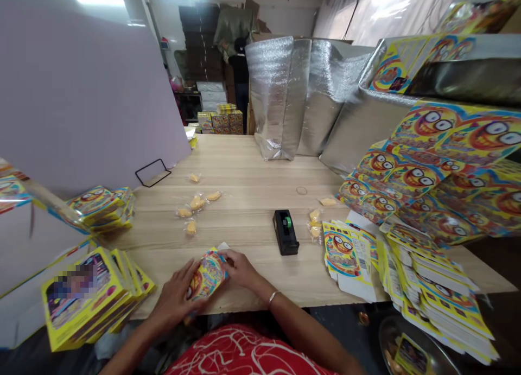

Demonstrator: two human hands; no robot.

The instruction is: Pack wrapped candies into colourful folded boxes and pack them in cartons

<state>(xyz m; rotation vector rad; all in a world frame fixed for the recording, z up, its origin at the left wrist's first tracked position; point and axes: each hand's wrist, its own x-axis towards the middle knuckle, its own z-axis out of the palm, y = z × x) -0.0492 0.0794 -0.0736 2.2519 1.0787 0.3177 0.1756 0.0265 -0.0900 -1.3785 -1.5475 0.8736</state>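
Small packing workshop, by the look of it; long wooden worktable (252, 169) with flat printed cartons (431, 288) stacked at three to four o'clock; folded boxes (101, 204) piled at nine o'clock; silver insulated liners (285, 93) standing at one o'clock; brown cardboard stacks (199, 44) at twelve o'clock; tape dispenser (285, 232) at centre.

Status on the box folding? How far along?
Done: a stack of folded boxes at left on the table, more at the near left edge. In hand: both hands, left and right, hold one box. Left: a big pile of flat blanks at right, loose candy packets and a tape dispenser untouched.
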